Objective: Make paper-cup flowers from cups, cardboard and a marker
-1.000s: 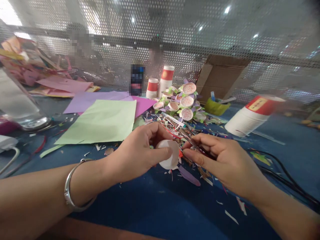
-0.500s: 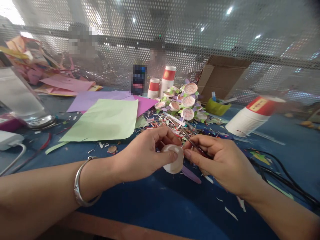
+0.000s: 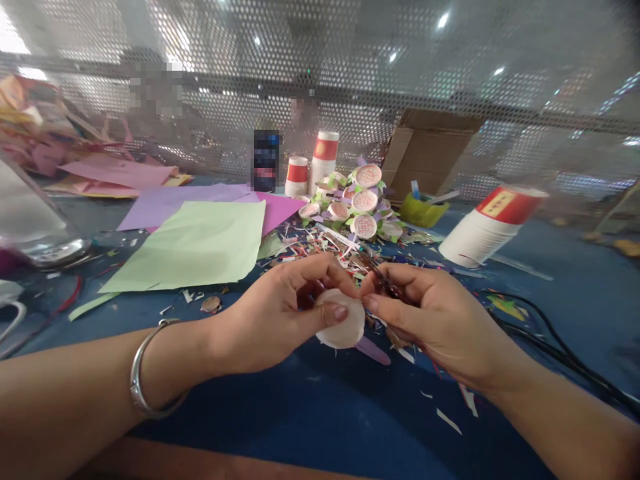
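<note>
My left hand (image 3: 295, 310) pinches a small white paper cup base (image 3: 343, 327), its thumb flat across the round face. My right hand (image 3: 430, 307) holds scissors (image 3: 387, 280) with dark handles inside the curled fingers, their tip pointing away from me. The right thumb and forefinger meet at the right rim of the cup base; whether they grip the rim I cannot tell. Just below the cup base, a purple paper strip (image 3: 373, 351) lies on the blue table. Paper scraps (image 3: 325, 243) are heaped behind both hands.
Green paper (image 3: 190, 247) covers purple sheets (image 3: 185, 203) at left. Decorated cup bases (image 3: 365, 200) are piled mid-table before stacked paper cups (image 3: 325, 160). A leaning cup stack (image 3: 487, 227), a yellow-green container (image 3: 424, 212) and black cables (image 3: 550, 347) are at right; a glass (image 3: 45, 227) stands far left.
The cup base has turned so that its round face shows more fully. The scissors have shifted slightly within my right hand. The whole view has moved a little, carrying the scene leftward.
</note>
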`<state>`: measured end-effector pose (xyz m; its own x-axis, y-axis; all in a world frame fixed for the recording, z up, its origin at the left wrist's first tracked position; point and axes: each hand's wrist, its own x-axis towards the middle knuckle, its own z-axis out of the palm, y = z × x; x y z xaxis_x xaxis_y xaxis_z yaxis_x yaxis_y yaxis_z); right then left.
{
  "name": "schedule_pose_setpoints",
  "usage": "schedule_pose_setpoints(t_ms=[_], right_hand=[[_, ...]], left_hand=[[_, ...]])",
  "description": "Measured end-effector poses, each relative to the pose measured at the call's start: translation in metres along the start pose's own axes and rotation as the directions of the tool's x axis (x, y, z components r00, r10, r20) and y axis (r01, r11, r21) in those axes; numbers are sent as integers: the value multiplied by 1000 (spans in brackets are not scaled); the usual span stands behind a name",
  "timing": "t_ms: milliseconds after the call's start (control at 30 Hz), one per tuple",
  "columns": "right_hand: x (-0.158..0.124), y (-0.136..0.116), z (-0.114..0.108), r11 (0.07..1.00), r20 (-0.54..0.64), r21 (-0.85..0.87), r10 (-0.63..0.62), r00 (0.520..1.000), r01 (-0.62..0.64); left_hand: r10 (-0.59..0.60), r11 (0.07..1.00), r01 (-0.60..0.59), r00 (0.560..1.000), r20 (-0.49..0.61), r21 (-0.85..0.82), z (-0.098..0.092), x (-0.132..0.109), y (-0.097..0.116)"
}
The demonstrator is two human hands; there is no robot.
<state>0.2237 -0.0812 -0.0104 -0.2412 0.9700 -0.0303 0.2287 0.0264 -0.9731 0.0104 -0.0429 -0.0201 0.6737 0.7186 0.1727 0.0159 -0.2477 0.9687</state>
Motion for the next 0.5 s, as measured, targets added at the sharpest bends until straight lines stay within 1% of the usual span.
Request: schedule_pose_setpoints(t_ms=[100, 167, 267, 333, 400, 500], right_hand=[[0, 0, 0, 999, -9, 22, 25, 1000, -25], [-1, -1, 0, 1000, -35, -4, 9, 999, -10], [-2, -5, 0, 992, -86, -123, -50, 995, 39], [-3, -7, -1, 971, -105, -227, -101, 989, 75], [-4, -9, -1, 938, -107, -332, -146, 984, 103], [-5, -10, -1, 878, -81, -460, -185, 979, 128]], left_hand=[[13, 1000, -13, 1000, 10, 26, 0, 0, -1], [25, 999, -25, 1000, -12, 47, 0, 0, -1], [29, 998, -24, 996, -84, 60, -1, 0, 0], [18, 999, -13, 989, -150, 34, -3, 1, 0], [3, 1000, -5, 980, -199, -8, -4, 3, 1], [-9, 999, -2, 971, -240, -46, -7, 5, 2]])
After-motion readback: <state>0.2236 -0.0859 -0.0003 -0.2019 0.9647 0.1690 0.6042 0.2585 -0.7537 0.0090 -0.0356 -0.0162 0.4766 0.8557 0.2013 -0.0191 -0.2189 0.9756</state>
